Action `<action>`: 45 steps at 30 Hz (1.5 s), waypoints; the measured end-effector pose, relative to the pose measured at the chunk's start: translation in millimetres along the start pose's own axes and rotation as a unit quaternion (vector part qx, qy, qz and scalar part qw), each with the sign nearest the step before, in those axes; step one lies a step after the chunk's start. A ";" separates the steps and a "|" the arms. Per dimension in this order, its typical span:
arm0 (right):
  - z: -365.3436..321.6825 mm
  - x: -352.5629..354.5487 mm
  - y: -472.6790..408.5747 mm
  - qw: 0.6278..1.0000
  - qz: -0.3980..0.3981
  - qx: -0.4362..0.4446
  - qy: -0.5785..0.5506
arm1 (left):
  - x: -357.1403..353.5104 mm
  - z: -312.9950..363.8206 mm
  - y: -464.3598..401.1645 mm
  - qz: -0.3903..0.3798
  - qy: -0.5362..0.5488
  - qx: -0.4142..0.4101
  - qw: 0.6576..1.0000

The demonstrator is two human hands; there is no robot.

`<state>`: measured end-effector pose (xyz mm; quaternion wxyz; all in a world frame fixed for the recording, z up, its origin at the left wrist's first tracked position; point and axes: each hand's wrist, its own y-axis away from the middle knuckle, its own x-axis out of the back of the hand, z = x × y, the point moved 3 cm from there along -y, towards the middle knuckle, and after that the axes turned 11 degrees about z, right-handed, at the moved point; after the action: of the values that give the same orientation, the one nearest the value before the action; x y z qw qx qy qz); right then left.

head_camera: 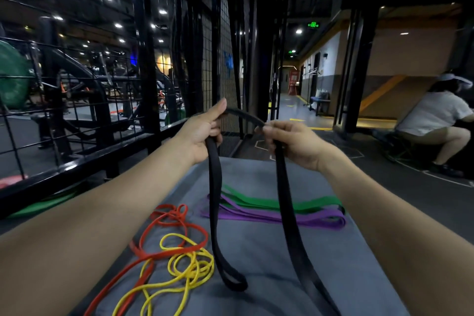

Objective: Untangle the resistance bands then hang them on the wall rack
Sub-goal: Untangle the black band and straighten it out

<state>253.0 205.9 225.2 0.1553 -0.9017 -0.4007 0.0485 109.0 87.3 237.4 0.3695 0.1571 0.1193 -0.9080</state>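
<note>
A wide black resistance band [215,202] hangs in two long strands from both my hands above a grey mat [259,246]. My left hand [202,131] grips the left strand and my right hand [295,143] grips the right strand, with a short arc of band stretched between them. The left strand ends in a loop resting on the mat. On the mat lie a tangled red band [169,233] and yellow band [184,272] at the left, and flat green [282,202] and purple [277,218] bands beyond the black strands.
A black wire-mesh fence [84,100] with a low rail runs along the left. Another green band [41,206] lies under that rail. A person [433,120] crouches at the far right on the dark floor. A corridor opens straight ahead.
</note>
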 end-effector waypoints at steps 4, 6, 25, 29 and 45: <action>-23.9 14.1 -1.7 0.996 0.034 0.011 -0.076 | 3.6 -15.9 -1.3 -0.023 -0.051 0.003 0.998; -36.3 16.8 -0.2 0.998 0.032 0.027 -0.042 | 2.6 -22.7 -0.3 -0.052 -0.124 -0.014 0.991; -74.8 10.6 -2.7 0.987 0.041 0.079 0.130 | -34.8 37.9 -1.4 -0.192 -0.328 -0.114 0.918; -75.9 17.4 0.0 0.994 0.068 0.061 0.063 | -28.9 33.4 -4.4 -0.210 -0.380 -0.093 0.896; -91.3 15.3 -2.5 0.956 0.078 0.146 0.242 | -68.1 60.2 -0.7 -0.131 -0.240 -0.143 0.951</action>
<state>280.9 196.7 313.0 0.3728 -0.8825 -0.2683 -0.1009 142.8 110.9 318.3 0.2836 -0.1372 0.1755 -0.9327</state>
